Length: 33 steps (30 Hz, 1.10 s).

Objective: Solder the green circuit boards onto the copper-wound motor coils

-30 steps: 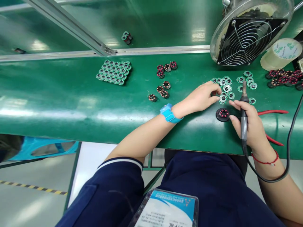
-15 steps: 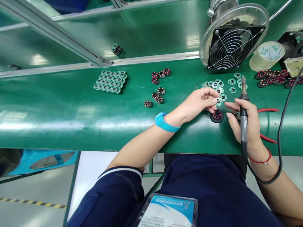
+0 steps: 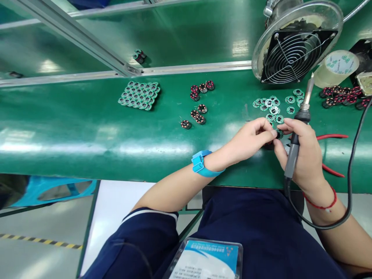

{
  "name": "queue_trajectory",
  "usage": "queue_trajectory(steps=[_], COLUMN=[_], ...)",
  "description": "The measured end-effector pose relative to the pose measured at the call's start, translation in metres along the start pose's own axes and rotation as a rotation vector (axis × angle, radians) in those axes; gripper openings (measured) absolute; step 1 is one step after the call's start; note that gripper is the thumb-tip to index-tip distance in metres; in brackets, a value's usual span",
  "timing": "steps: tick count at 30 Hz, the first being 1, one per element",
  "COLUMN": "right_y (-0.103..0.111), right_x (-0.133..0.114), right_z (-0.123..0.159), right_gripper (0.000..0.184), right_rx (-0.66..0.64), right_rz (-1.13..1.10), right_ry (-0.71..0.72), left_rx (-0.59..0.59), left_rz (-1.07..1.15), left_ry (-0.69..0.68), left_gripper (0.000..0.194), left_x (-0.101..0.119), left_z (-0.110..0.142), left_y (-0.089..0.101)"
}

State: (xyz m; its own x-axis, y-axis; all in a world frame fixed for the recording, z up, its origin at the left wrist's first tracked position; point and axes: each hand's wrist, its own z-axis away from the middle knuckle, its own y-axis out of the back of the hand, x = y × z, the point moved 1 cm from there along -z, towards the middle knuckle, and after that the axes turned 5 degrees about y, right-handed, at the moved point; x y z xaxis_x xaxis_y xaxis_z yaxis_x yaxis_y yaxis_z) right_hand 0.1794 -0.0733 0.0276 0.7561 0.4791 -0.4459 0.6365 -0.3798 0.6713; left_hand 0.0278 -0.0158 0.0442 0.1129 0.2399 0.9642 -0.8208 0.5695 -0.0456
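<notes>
Between the fingertips of my left hand (image 3: 255, 137) is a small round circuit board (image 3: 279, 134), pinched over the dark round holder (image 3: 269, 146), which is mostly covered by my fingers. My right hand (image 3: 305, 151) is closed around a soldering iron (image 3: 293, 155), its tip pointing up and away from me. The thumb and forefinger of that hand reach to the same board; whether they touch it I cannot tell. Just beyond my fingers lie several loose round circuit boards (image 3: 274, 111). Red-handled pliers (image 3: 333, 136) lie partly hidden behind my right hand.
A fan with a metal guard (image 3: 290, 62) stands at the back right, beside a tape roll (image 3: 337, 68). Wound coils (image 3: 199, 118) sit mid-bench, more coils (image 3: 338, 95) at right. A block of board-topped parts (image 3: 139, 95) is at left. The iron's black cable (image 3: 353, 166) loops over my right forearm.
My left hand has brought the circuit board down and right over the holder. My right hand's fingers have closed in towards it, and the soldering iron has tilted to the right. The view shifted slightly.
</notes>
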Motion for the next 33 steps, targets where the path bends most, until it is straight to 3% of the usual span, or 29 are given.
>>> queue_trajectory(steps=[2, 4, 7, 14, 19, 24, 33], right_y=[0.006, 0.011, 0.016, 0.006, -0.004, 0.000, 0.002], right_x=[0.011, 0.023, 0.036, 0.028, 0.027, 0.035, 0.031], right_z=[0.004, 0.010, 0.015, 0.008, 0.013, 0.019, 0.014], right_gripper=[0.056, 0.055, 0.054, 0.052, 0.047, 0.053, 0.040], right_rx=[-0.055, -0.100, -0.179, -0.319, -0.334, -0.326, -0.398], right_rz=[-0.070, -0.128, -0.194, -0.236, -0.217, -0.204, -0.016], right_ry=[-0.054, -0.094, -0.103, 0.040, 0.013, 0.023, 0.043], left_rx=[-0.002, -0.026, -0.080, 0.056, 0.120, 0.170, -0.005], left_rz=[-0.297, -0.589, -0.818, -0.789, -0.785, -0.776, -0.619], left_ry=[-0.112, -0.223, -0.297, -0.311, -0.332, -0.268, -0.322], left_gripper=[0.013, 0.030, 0.033, 0.019, 0.016, 0.013, 0.024], left_x=[-0.005, -0.013, -0.028, -0.048, -0.052, -0.050, -0.044], left_z=[0.000, 0.000, -0.004, -0.009, -0.007, -0.004, -0.008], left_y=[0.007, 0.011, 0.009, -0.001, -0.004, -0.010, 0.011])
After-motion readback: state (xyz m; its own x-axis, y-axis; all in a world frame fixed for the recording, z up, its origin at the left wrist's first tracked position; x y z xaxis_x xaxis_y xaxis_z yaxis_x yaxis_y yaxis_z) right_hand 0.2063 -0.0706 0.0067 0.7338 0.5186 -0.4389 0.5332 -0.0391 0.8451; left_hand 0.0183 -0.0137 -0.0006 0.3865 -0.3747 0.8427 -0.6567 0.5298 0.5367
